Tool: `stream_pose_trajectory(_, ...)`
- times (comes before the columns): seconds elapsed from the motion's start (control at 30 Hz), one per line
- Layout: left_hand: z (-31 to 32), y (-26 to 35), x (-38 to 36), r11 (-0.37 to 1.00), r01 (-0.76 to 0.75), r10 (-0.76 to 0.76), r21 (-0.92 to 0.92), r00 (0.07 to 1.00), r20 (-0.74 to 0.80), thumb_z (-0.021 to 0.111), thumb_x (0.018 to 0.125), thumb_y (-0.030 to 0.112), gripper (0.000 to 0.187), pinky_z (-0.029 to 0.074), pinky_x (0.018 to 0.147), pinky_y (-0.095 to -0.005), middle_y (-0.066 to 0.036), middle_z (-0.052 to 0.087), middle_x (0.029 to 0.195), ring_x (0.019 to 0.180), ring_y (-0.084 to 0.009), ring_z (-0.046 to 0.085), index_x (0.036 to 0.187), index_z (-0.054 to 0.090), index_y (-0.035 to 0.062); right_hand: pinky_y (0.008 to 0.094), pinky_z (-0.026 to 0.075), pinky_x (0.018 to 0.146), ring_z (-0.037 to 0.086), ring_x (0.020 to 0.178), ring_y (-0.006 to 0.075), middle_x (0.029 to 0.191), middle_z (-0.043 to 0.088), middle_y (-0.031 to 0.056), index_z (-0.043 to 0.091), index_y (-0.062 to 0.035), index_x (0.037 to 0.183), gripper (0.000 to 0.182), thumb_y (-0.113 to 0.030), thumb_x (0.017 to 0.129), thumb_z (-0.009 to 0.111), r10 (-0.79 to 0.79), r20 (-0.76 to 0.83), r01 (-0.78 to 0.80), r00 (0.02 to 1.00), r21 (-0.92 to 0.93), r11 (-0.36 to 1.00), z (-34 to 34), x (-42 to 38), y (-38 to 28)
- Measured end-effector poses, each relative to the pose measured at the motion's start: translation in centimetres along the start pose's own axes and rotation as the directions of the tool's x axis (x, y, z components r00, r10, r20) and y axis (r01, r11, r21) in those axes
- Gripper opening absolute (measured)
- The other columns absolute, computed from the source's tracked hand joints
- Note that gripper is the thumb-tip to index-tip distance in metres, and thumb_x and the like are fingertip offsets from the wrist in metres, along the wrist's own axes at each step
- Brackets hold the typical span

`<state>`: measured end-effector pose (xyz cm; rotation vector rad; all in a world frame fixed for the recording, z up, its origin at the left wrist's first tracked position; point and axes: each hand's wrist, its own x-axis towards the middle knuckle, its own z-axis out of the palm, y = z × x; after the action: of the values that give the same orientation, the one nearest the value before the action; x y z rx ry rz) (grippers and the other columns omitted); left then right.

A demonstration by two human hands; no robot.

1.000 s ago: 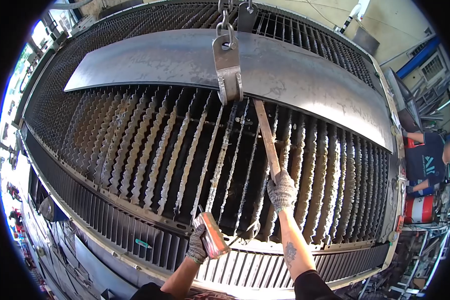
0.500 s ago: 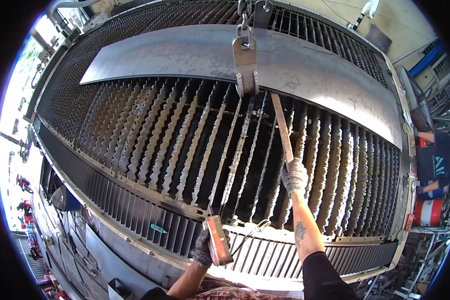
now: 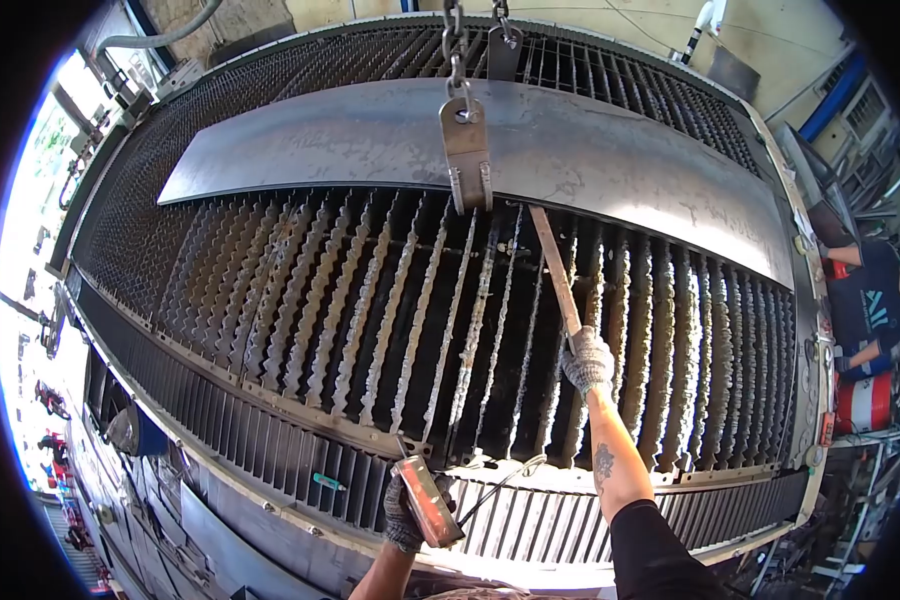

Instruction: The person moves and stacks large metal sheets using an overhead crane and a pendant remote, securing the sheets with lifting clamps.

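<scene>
My left hand, in a grey knit glove, is closed around a worn red box-shaped remote control with a short dark stub at its top. My right hand, also gloved, grips the near end of a long flat metal bar. The bar's far end reaches the near edge of a large steel sheet. This sheet lies across the jagged slats of a cutting bed. Over the sheet's near edge hangs a lifting clamp on a chain.
A second clamp hangs behind the first, at the sheet's far side. A green marker-like object lies on the front grating. Beyond the bed's right edge is another person, beside a red and white drum.
My view has tilted slightly, so the bed sits lower in the picture. Both clamps have shifted left relative to the sheet. Each hand keeps its hold.
</scene>
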<state>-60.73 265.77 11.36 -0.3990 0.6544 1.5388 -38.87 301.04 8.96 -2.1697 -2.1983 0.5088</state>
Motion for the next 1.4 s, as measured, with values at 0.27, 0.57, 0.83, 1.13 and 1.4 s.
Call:
stream_pose_trajectory(0.27, -1.5, 0.0, 1.7, 0.999, 0.040, -0.038, -0.036, 0.997, 0.064, 0.053, 0.089, 0.056, 0.057, 0.055, 0.083, -0.0527, -0.016, 0.068, 0.105, 0.093, -0.0351, 0.067, 0.122, 0.058, 0.0099, 0.0447, 0.053, 0.077, 0.065, 0.087, 0.0342, 0.093, 0.065, 0.0166, 0.052, -0.0079, 0.102, 0.033, -0.030, 0.082, 0.065, -0.042, -0.030, 0.041, 0.999, -0.029, 0.999, 0.1, -0.2, 0.0)
stream_pose_trajectory(0.57, -1.2, 0.0, -1.7, 0.997, -0.056, 0.058, -0.052, 0.998, 0.036, 0.058, 0.086, 0.056, 0.057, 0.055, 0.081, -0.0508, -0.016, 0.067, 0.104, 0.089, -0.0344, 0.066, 0.119, 0.058, 0.0099, 0.0477, 0.053, 0.078, 0.064, 0.089, 0.0390, 0.097, 0.063, 0.0199, 0.053, -0.0047, 0.103, 0.039, -0.028, 0.077, 0.071, -0.036, -0.094, 0.043, 0.995, 0.070, 0.997, 0.2, -0.4, 0.2)
stream_pose_trajectory(0.83, -5.2, 3.8, -7.7, 0.997, -0.056, 0.051, -0.059, 0.995, -0.082, 0.070, 0.084, 0.035, 0.052, 0.051, 0.091, -0.0467, -0.013, 0.064, 0.111, 0.101, -0.0298, 0.063, 0.126, 0.053, 0.0080, 0.0476, 0.052, 0.079, 0.064, 0.093, 0.0394, 0.101, 0.064, 0.0199, 0.051, -0.0056, 0.111, 0.045, -0.025, 0.076, 0.072, -0.013, -0.042, 0.012, 0.999, -0.015, 1.000, -0.2, -1.0, -0.7)
stream_pose_trajectory(1.13, -6.6, 13.4, -5.4, 0.974, 0.222, -0.210, 0.047, 0.961, -0.182, 0.071, 0.084, 0.026, 0.041, 0.053, 0.088, -0.0435, -0.011, 0.067, 0.103, 0.093, -0.0268, 0.066, 0.118, 0.059, 0.0068, 0.0455, 0.050, 0.089, 0.057, 0.109, 0.0366, 0.115, 0.058, 0.0167, 0.045, -0.0112, 0.124, 0.063, -0.028, 0.073, 0.077, 0.138, -0.164, -0.175, 0.977, -0.241, 0.955, 1.9, 0.1, -1.6)
stream_pose_trajectory(1.4, -8.9, 25.5, -1.1, 0.896, 0.439, -0.444, -0.063, 0.882, -0.159, 0.071, 0.081, 0.036, 0.062, 0.048, 0.096, -0.0498, -0.019, 0.063, 0.116, 0.105, -0.0355, 0.062, 0.127, 0.052, 0.0000, 0.0404, 0.030, 0.113, 0.032, 0.137, 0.0372, 0.150, 0.030, 0.0226, 0.017, -0.0005, 0.149, 0.104, -0.044, 0.074, 0.074, -0.080, -0.418, 0.169, 0.905, 0.182, 0.969, 3.1, 8.2, -19.9)
